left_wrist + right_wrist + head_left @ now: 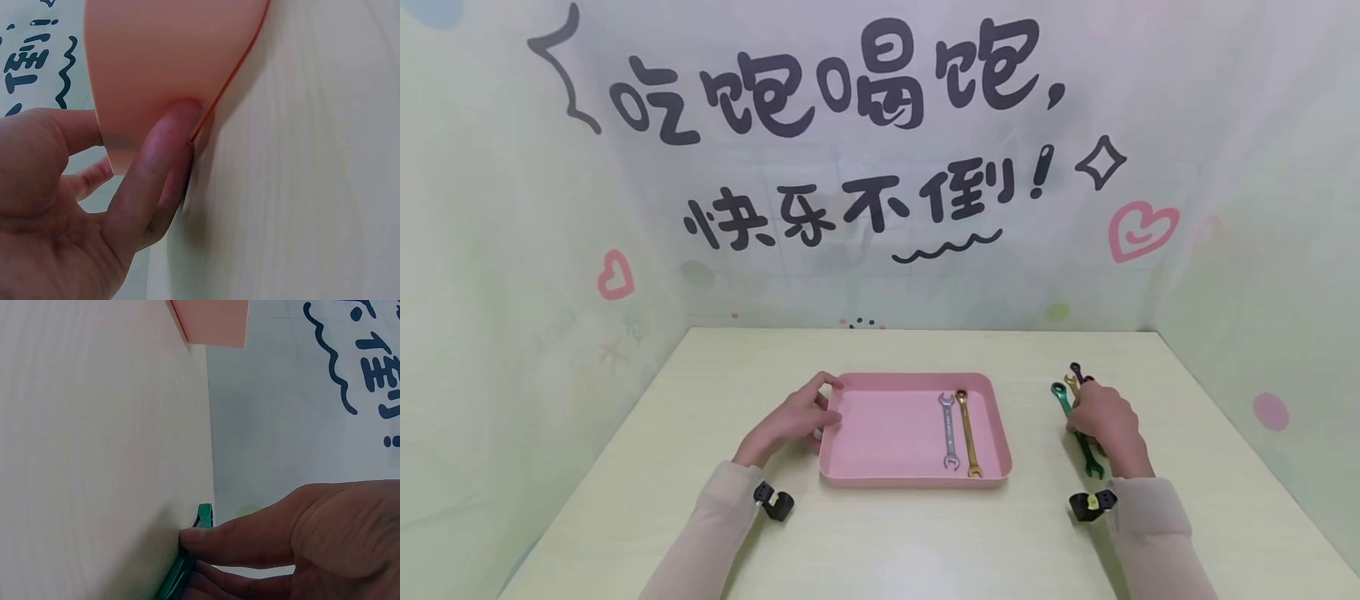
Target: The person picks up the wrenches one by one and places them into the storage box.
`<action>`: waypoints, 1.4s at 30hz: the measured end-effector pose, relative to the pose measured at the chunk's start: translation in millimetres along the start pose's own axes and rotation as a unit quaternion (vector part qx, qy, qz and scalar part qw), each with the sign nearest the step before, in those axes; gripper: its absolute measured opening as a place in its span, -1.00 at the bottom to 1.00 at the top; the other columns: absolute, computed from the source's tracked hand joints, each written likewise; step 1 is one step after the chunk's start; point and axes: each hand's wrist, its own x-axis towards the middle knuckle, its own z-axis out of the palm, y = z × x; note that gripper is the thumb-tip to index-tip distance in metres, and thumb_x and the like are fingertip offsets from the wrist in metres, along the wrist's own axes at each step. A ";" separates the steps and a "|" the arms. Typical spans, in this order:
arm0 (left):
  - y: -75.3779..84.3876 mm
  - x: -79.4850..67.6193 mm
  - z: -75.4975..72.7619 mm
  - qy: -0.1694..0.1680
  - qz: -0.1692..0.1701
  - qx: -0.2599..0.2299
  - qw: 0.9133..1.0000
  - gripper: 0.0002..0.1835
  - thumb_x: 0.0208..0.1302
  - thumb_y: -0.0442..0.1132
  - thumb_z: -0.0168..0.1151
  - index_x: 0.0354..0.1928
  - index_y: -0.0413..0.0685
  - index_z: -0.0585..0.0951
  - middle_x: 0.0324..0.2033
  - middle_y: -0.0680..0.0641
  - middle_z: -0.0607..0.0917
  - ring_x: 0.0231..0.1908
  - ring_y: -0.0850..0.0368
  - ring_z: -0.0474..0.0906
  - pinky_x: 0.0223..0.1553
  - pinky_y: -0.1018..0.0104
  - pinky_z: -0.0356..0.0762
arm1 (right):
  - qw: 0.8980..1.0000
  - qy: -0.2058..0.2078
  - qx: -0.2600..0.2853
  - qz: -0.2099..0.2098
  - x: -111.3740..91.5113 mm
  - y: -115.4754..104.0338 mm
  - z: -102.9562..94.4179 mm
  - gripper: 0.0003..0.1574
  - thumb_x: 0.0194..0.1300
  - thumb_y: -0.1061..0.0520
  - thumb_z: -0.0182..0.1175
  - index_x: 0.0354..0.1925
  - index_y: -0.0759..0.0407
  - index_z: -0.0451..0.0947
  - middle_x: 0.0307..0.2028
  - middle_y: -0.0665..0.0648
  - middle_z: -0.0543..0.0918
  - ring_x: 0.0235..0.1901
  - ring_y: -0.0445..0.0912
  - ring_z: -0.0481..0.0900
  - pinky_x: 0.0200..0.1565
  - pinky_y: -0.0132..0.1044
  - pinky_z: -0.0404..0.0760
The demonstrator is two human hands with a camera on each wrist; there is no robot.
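Note:
A pink tray (pixel 917 482) lies on the table, with a silver open-end wrench (pixel 949 432) and a gold combination wrench (pixel 969 433) side by side in its right part. My left hand (pixel 793 414) grips the tray's left side. In the left wrist view its thumb (pixel 169 134) presses the outer wall (pixel 169 50), while other fingers reach over the rim. To the right of the tray, my right hand (pixel 1105 417) pinches a green wrench (pixel 1086 454), seen between thumb and fingers in the right wrist view (pixel 175 575). Beyond that hand lie another gold wrench (pixel 1071 382) and a purple one (pixel 1077 370), both partly hidden.
The pale wooden table (pixel 917 542) ends at a printed cloth backdrop (pixel 880 292) behind, with more cloth on the left and right. A small black camera sits at the left wrist (pixel 773 502) and another at the right wrist (pixel 1092 504).

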 end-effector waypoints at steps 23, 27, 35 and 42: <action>2.5 -0.6 1.2 0.005 0.000 0.009 1.000 -0.42 0.36 -0.35 0.23 0.38 0.02 0.35 -0.08 -0.26 0.53 -0.39 -0.03 0.64 -0.51 0.16 0.76 | 1.000 0.015 -0.011 -0.013 -0.7 2.3 3.6 -0.78 0.18 0.15 0.29 -0.45 0.24 0.47 -0.55 0.15 0.49 -0.61 -0.05 0.48 -0.61 -0.32 0.43; 3.2 -0.6 0.5 0.005 -0.001 0.010 1.000 -0.41 0.35 -0.36 0.23 0.38 0.03 0.35 -0.08 -0.26 0.53 -0.38 -0.04 0.63 -0.51 0.15 0.76 | 1.000 0.013 -0.017 -0.009 1.0 1.7 2.5 -0.79 0.23 0.16 0.28 -0.38 0.30 0.51 -0.49 0.18 0.51 -0.53 0.00 0.48 -0.55 -0.29 0.43; 1.4 1.2 0.4 0.009 -0.002 0.013 1.000 -0.42 0.36 -0.35 0.23 0.38 0.05 0.35 -0.08 -0.25 0.54 -0.38 -0.03 0.64 -0.50 0.15 0.77 | 1.000 0.017 -0.014 -0.008 4.7 3.3 2.5 -0.80 0.25 0.17 0.24 -0.35 0.33 0.51 -0.47 0.20 0.52 -0.50 0.02 0.48 -0.54 -0.28 0.44; 0.6 -0.7 1.5 0.010 -0.003 0.014 1.000 -0.43 0.36 -0.34 0.23 0.38 0.04 0.35 -0.07 -0.25 0.55 -0.38 -0.03 0.64 -0.50 0.15 0.77 | 1.000 0.012 0.014 -0.012 3.7 2.5 2.8 -0.79 0.26 0.16 0.22 -0.32 0.35 0.56 -0.46 0.20 0.53 -0.49 0.00 0.48 -0.53 -0.30 0.43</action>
